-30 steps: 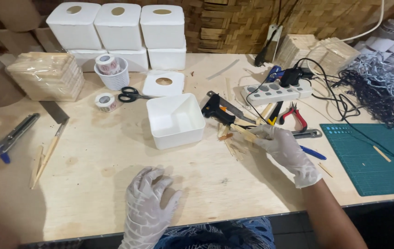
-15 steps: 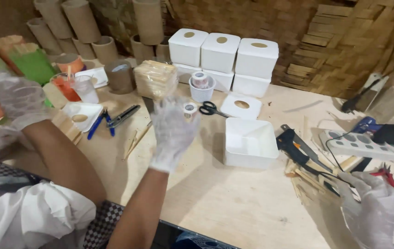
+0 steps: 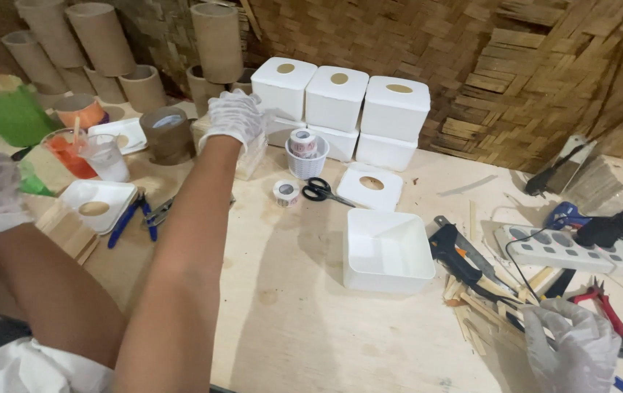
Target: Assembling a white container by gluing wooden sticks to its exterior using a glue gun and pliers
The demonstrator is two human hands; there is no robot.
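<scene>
The left hand (image 3: 235,116) in a white glove covers most of a clear packet (image 3: 251,156) at 11 o'clock, so I cannot tell if it grips. The packet looks see-through and blocky, beside the white boxes (image 3: 340,98). The right hand (image 3: 570,346), at 5 o'clock and cut off, maybe pinches thin wooden sticks (image 3: 490,309).

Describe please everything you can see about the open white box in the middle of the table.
The open white box is a square, shallow container that looks like smooth plastic, with rounded corners and a thin rim. It stands upright on the pale wooden table, has no lid and looks empty inside. No hand touches it. A flat white lid with an oval hole lies just behind it, and a black glue gun lies close by its right side.
</scene>
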